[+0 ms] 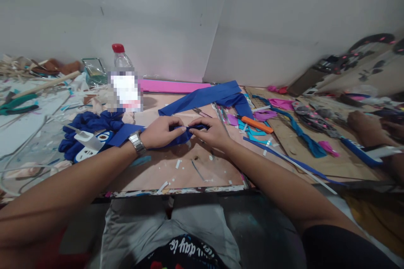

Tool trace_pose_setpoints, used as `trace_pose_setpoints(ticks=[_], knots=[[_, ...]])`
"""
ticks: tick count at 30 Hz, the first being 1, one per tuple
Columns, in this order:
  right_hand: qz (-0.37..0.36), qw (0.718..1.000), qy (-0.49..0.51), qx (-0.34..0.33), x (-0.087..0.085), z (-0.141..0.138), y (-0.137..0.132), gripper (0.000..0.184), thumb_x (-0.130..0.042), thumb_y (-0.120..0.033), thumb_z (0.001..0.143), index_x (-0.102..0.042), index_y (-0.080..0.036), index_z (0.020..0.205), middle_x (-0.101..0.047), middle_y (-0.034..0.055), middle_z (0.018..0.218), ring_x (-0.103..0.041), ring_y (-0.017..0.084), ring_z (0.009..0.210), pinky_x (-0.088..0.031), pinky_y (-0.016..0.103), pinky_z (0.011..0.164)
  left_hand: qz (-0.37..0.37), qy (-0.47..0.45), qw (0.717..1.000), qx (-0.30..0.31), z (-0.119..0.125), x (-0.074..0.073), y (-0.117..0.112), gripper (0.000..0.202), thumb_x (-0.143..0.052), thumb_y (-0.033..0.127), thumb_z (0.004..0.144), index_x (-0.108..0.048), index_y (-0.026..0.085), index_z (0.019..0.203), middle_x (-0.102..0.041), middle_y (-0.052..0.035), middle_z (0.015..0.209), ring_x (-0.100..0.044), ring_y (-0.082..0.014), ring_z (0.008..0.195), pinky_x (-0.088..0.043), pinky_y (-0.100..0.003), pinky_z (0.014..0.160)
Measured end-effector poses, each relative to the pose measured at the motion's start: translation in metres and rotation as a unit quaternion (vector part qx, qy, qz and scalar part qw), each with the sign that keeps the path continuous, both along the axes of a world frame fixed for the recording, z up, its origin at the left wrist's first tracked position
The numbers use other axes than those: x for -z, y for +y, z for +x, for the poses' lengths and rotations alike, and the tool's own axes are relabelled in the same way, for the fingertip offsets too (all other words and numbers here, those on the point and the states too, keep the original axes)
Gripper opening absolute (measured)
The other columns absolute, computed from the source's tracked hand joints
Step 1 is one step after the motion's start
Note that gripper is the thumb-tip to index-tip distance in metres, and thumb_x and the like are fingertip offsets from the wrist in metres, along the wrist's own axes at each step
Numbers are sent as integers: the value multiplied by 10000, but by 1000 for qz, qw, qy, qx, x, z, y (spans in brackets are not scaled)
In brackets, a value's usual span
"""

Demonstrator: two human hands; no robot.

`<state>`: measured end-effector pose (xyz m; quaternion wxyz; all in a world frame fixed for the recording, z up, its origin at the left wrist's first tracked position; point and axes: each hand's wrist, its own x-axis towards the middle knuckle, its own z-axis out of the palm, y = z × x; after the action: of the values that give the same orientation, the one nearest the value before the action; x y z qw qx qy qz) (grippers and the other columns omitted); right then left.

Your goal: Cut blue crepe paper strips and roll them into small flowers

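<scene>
A long blue fabric strip (205, 96) runs across the brown work board (189, 168) from the back right toward my hands. My left hand (162, 131), with a metal watch on its wrist, is closed on the strip's folded part. My right hand (211, 132) pinches the same folded part just to the right, fingertips almost meeting the left's. A bunch of dark blue cloth (91, 124) lies left of my left hand, with a white and blue glue gun (90, 145) on it.
A clear bottle with a red cap (121, 61) stands at the back. An orange-handled cutter (255, 124), pink and blue scraps and a pink roll (172, 86) lie around. Green pliers (17, 104) rest far left. Another person's hand (362, 126) works at the right.
</scene>
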<state>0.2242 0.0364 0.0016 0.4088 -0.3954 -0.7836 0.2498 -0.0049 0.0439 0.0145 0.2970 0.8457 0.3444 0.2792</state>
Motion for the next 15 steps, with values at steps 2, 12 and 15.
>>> trace_pose_setpoints(ticks=[2,12,15], knots=[[-14,1000,8,-5,-1,1,1,117,-766,-231,816,-793,-179,917,-806,59,912,-752,215,861,-589,337,832,12,3,1000,7,0,-1,-2,250,-580,350,940,-739,184,1038,-760,-40,965,-666,-201,875,-473,-321,814],[-7,1000,-13,-5,-2,1,0,126,-696,-248,875,-793,-175,908,-804,55,882,-743,214,825,-584,337,800,37,-3,999,-23,0,0,-2,304,-526,370,967,-769,189,979,-787,-32,924,-688,-208,849,-480,-324,799],[21,999,-28,-5,-1,0,-2,117,-698,-246,880,-791,-184,912,-804,57,889,-741,212,834,-576,338,809,28,-33,999,-14,1,1,-3,286,-554,367,955,-771,195,1027,-795,-39,1006,-702,-216,926,-493,-330,860]])
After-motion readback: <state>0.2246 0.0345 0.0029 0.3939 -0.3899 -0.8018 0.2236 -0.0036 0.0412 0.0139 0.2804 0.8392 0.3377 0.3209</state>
